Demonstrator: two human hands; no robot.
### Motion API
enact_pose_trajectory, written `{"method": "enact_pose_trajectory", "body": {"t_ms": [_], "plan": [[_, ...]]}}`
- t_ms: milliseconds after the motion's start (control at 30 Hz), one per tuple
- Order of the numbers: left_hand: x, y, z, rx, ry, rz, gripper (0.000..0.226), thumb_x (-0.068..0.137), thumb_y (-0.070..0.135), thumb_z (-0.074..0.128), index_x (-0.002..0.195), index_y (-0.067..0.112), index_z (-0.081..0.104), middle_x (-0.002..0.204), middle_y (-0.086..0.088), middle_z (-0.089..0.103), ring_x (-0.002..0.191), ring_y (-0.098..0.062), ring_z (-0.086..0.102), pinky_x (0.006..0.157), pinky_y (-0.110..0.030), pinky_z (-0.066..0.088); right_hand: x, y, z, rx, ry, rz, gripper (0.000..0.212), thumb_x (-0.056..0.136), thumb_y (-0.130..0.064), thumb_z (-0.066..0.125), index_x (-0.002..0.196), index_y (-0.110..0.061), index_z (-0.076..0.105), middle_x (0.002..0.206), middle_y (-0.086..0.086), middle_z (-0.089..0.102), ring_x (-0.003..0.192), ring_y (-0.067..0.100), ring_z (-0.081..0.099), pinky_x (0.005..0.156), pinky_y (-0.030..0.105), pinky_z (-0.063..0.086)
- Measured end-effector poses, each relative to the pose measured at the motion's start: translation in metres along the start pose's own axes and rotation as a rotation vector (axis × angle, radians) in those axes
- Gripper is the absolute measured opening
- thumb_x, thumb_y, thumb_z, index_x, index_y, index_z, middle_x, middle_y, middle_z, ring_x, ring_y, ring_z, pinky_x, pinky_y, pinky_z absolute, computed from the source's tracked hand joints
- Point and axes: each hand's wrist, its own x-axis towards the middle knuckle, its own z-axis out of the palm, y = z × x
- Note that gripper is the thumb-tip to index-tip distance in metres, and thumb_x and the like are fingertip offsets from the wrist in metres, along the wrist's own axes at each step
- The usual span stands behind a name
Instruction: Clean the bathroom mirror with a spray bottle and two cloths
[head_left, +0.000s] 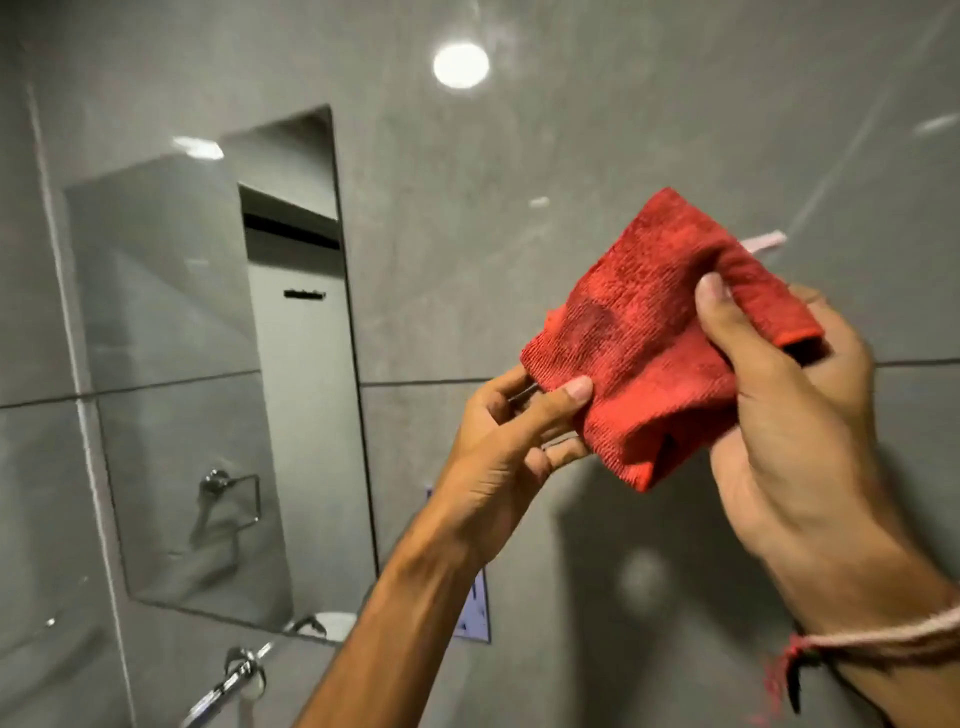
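One red cloth (649, 338) is held up in front of the grey tiled wall (519, 208) by both hands. The right hand (795, 426) grips its upper right part, thumb pressed over the fold. The left hand (509, 441) pinches the lower left edge between thumb and fingers. A string bracelet (883, 636) circles the right wrist. Farther back on the left hangs one mirror (171, 338), with one chrome tap (234, 680) below it. One round light glare (461, 65) shows on the wall above.
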Motion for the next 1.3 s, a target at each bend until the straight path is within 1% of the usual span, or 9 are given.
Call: {"method": "enact_pose_trajectory", "body": {"t_ms": [300,433,567,700,867,933,1033,1167,1300], "plan": [[-0.098,-0.143,0.035,0.074,0.302,-0.335,0.033,0.081,0.006,0.075,0.110,0.019,0.065,0.084,0.002,0.079,0.070,-0.008,0.071,0.064,-0.029,0.058,-0.080,0.011,-0.191,-0.447,-0.059,0.510,0.035,0.084,0.010,0.070,0.106,-0.017,0.073,0.083,-0.002,0.083,0.076,0.009,0.077,0.071,0.021,0.063],[-0.165,-0.226,0.044,0.286,0.376,-0.491,0.039,0.082,-0.003,0.075,0.089,0.020,0.044,0.056,0.006,0.055,0.053,-0.008,0.051,0.056,-0.024,0.045,-0.144,0.036,-0.278,-0.670,-0.001,0.855,0.039,0.084,0.019,0.068,0.082,-0.020,0.068,0.076,0.000,0.074,0.082,0.025,0.067,0.084,0.046,0.058],[-0.244,-0.305,0.052,0.524,0.197,-0.704,0.026,0.085,-0.006,0.070,0.074,0.009,0.052,0.069,-0.006,0.052,0.065,-0.017,0.049,0.064,-0.031,0.041,-0.228,0.058,-0.347,-0.790,0.111,1.086,0.043,0.082,0.023,0.069,0.095,-0.018,0.069,0.098,0.015,0.075,0.099,0.032,0.069,0.098,0.061,0.057],[-0.314,-0.361,0.061,0.654,0.036,-0.990,0.015,0.088,0.001,0.068,0.100,0.009,0.070,0.104,-0.015,0.073,0.093,-0.032,0.071,0.085,-0.036,0.056,-0.307,0.090,-0.414,-0.912,0.272,1.306,0.039,0.082,0.021,0.068,0.097,-0.015,0.072,0.105,0.019,0.077,0.106,0.043,0.072,0.100,0.067,0.055],[-0.357,-0.420,0.061,0.803,-0.158,-1.161,0.046,0.089,-0.002,0.060,0.135,0.004,0.059,0.143,-0.009,0.047,0.129,-0.016,0.050,0.098,0.007,0.027,-0.370,0.142,-0.472,-1.037,0.216,1.474,0.033,0.081,0.022,0.061,0.109,0.009,0.072,0.111,0.033,0.075,0.097,0.034,0.069,0.101,0.063,0.054],[-0.367,-0.437,0.054,0.920,-0.242,-1.181,0.051,0.092,-0.003,0.056,0.143,0.006,0.052,0.147,-0.010,0.045,0.135,-0.021,0.046,0.105,0.001,0.025,-0.382,0.158,-0.481,-1.038,0.148,1.528,0.041,0.082,0.024,0.051,0.118,0.012,0.068,0.117,0.035,0.073,0.100,0.035,0.068,0.103,0.059,0.055],[-0.380,-0.455,0.050,0.961,-0.400,-1.156,0.057,0.096,0.001,0.053,0.151,0.007,0.039,0.163,-0.017,0.029,0.150,-0.036,0.030,0.124,-0.040,0.026,-0.386,0.171,-0.489,-1.064,-0.025,1.568,0.049,0.084,0.023,0.047,0.128,0.010,0.063,0.124,0.033,0.071,0.112,0.041,0.070,0.107,0.056,0.053],[-0.365,-0.440,0.059,0.935,-0.374,-1.029,0.056,0.098,0.008,0.049,0.153,0.013,0.038,0.167,-0.009,0.025,0.155,-0.025,0.024,0.126,-0.029,0.018,-0.366,0.164,-0.475,-1.273,-0.399,1.443,0.055,0.088,0.003,0.060,0.142,-0.007,0.059,0.131,0.019,0.071,0.121,0.037,0.068,0.108,0.047,0.054],[-0.316,-0.378,0.054,1.017,-0.089,-0.721,0.030,0.098,0.023,0.053,0.126,0.017,0.064,0.125,-0.004,0.070,0.114,-0.019,0.068,0.104,-0.031,0.051,-0.332,0.156,-0.426,-1.455,-0.652,0.911,0.040,0.097,-0.026,0.063,0.136,-0.018,0.064,0.138,0.006,0.067,0.122,0.028,0.068,0.102,0.041,0.058]]}}
